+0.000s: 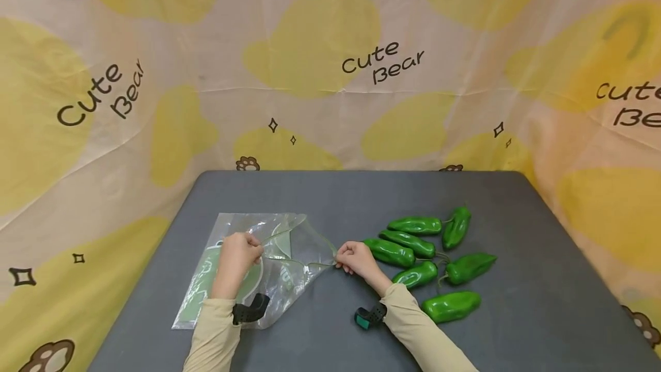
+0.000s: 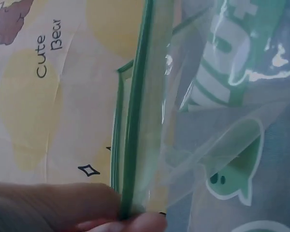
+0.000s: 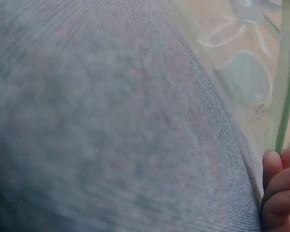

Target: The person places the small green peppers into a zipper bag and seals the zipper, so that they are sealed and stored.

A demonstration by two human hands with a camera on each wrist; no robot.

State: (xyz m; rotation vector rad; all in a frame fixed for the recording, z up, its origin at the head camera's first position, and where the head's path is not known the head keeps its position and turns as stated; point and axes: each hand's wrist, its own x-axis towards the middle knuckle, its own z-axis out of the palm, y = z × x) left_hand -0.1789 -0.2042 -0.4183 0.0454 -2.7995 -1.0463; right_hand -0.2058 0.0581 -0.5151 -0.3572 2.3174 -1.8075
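A clear zip-lock bag with green print lies partly on the table, its mouth spread and raised between both hands. My left hand pinches the green zip edge on one side of the opening. At the opposite corner, my right hand pinches the rim between thumb and fingers. In the left wrist view the green zip strip runs up from the thumb and fingertips. The right wrist view has the fingers gripping the strip's end. Nothing shows inside the bag.
Several green peppers lie on the grey table just right of my right hand, some close to the forearm. A patterned cloth hangs behind the table and along both sides.
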